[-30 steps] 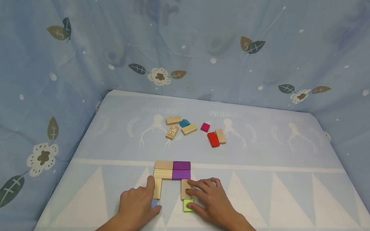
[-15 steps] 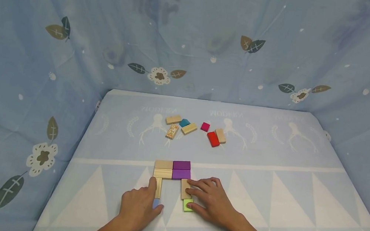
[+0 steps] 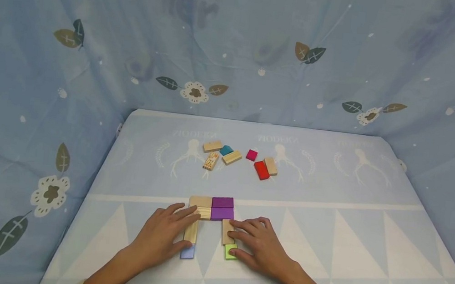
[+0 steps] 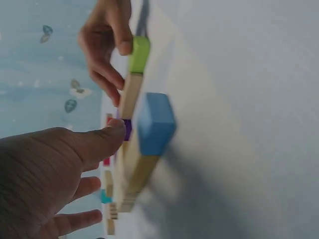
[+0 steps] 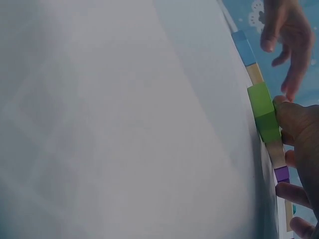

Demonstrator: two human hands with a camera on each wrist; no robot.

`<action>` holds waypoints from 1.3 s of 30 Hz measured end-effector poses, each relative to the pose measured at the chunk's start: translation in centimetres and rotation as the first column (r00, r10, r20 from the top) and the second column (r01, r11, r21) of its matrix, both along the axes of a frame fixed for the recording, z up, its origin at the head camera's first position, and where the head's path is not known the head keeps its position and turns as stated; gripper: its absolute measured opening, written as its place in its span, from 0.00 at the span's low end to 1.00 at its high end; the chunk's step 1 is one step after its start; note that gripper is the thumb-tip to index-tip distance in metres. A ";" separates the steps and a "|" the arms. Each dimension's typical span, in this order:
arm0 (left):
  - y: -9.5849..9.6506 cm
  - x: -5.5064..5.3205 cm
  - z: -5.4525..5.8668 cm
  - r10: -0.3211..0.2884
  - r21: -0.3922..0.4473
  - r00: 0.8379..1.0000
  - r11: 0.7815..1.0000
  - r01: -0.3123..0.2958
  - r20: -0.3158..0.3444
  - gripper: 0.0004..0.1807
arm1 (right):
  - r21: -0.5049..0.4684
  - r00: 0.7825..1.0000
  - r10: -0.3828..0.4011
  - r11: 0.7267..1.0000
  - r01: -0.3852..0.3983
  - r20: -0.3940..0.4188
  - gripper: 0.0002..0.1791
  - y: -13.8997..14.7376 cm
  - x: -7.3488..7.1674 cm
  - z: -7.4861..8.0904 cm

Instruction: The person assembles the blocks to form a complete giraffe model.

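Flat wooden blocks form an arch shape on the table in the head view. Its top has two purple blocks [image 3: 222, 213] beside a plain block [image 3: 200, 201] and a striped block [image 3: 204, 213]. Down the left side run a wooden block [image 3: 191, 232] and a blue block [image 3: 187, 252]; down the right, a wooden block [image 3: 227, 231] and a green block [image 3: 230, 252]. My left hand [image 3: 159, 234] is spread over the left side, fingers extended, thumb near the blue block. Fingers of my right hand [image 3: 260, 246] rest at the right wooden block, its thumb at the green block [image 4: 139, 54].
Farther back lie a red block [image 3: 261, 170], a pinkish-red block [image 3: 252, 155], a teal block [image 3: 226, 150], a patterned block [image 3: 211, 161] and several plain wooden ones. Patterned blue cloth [image 3: 236, 47] hangs behind the table and along its sides.
My left hand has shifted left and its fingers have spread from a pointing pose, uncovering the blue block and more of the left wooden block. The right hand stays in place.
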State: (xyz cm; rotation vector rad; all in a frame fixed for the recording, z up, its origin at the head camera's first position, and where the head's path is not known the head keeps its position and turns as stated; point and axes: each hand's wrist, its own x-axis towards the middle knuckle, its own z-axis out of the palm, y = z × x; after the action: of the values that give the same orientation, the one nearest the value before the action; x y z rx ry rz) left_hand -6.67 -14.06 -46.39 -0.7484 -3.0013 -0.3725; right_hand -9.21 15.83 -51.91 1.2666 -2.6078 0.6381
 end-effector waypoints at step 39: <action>-0.6 -0.7 -2.2 -0.040 0.069 0.999 0.997 0.039 0.013 0.28 | 0.224 0.963 -0.269 0.938 0.265 -0.016 0.30 -9.2 -16.7 5.4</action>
State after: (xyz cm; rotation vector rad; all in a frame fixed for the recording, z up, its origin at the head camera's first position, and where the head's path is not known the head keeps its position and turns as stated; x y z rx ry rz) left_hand -7.36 -14.68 -48.54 -0.8040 -2.9736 -0.4828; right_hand -25.93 6.67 -46.56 0.9318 -2.8577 0.3140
